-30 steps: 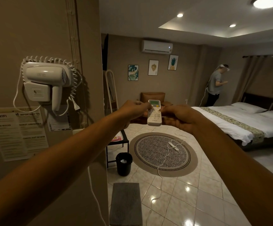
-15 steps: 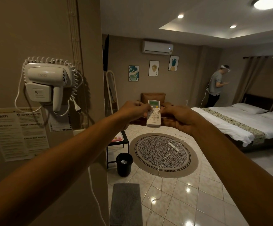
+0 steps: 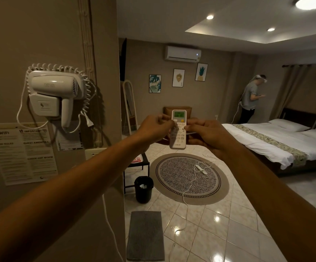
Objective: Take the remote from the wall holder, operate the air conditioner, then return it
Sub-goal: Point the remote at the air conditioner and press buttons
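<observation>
Remote (image 3: pixel 178 129) | pinched by left hand (image 3: pixel 153 128), right hand (image 3: pixel 208 135) | side buttons hidden

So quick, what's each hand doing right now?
Left hand: closed on the remote, fingers at its left edge.
Right hand: closed on the remote's right side.

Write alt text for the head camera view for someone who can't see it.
Two bare hands, left hand and right hand, hold a white remote upright at arm's length, its green screen lit, aimed toward a wall-mounted air conditioner across a bedroom. A hair dryer hangs on the near wall at left; a bed stands at right.
</observation>
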